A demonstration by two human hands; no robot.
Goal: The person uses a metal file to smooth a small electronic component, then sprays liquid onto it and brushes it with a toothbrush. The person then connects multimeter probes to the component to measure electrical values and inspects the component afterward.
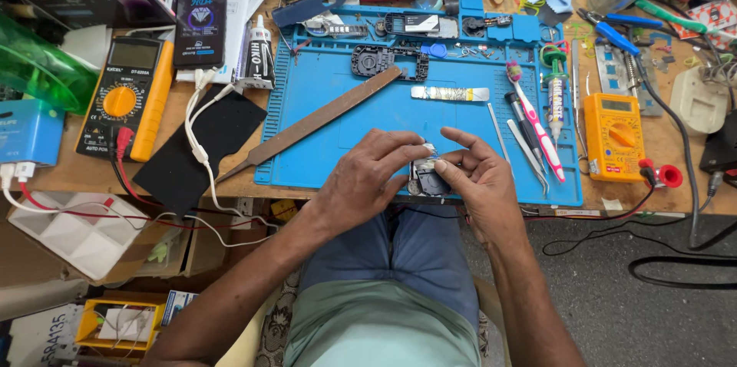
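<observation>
A: Table (675,152) first, then the blue work mat (361,114) on it. A long rusty file (322,117) lies diagonally across the mat.

B: Noted. Hands?

A: Left hand (365,179) and right hand (480,175) meet at the mat's near edge, fingers pinched shut on a small dark phone part (431,177) between them. Pink toothbrush (535,123) lies just right.

We look through a single head-worn camera, from above and slightly behind the bench edge, facing steeply down; the blue work mat (368,106) fills the middle at close range; our own lap sits at the bottom; no second view overlaps it.
</observation>
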